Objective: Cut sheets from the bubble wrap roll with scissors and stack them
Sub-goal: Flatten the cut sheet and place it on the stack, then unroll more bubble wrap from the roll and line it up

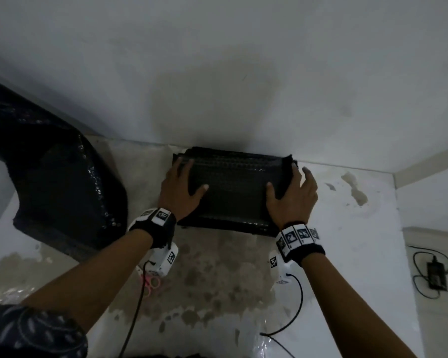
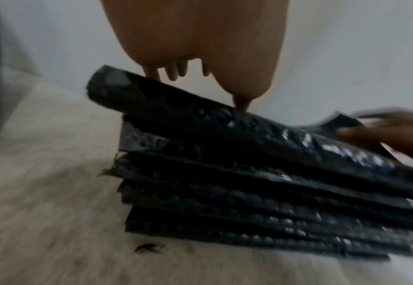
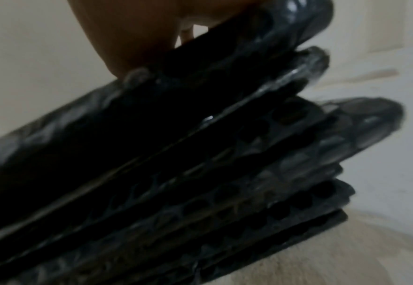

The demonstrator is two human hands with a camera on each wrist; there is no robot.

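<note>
A stack of black bubble wrap sheets (image 1: pixel 233 197) lies on the worn floor against the white wall. My left hand (image 1: pixel 181 187) rests flat on the stack's left end with straight fingers; in the left wrist view its fingertips (image 2: pixel 151 74) touch the top sheet (image 2: pixel 224 119). My right hand (image 1: pixel 292 195) is at the right end, thumb on top and spread fingers alongside the upturned edge. The right wrist view shows my palm (image 3: pixel 137 32) over the layered sheets (image 3: pixel 200 154). The black bubble wrap roll (image 1: pixel 57 177) lies to the left. Pink scissors (image 1: pixel 150 282) lie under my left wrist.
The wall (image 1: pixel 243 73) stands directly behind the stack. A black power adapter (image 1: pixel 436 277) with coiled cable lies on the floor at the far right. Black cables from the wrist cameras trail back toward me. A small dark scrap (image 2: pixel 149 248) lies in front of the stack.
</note>
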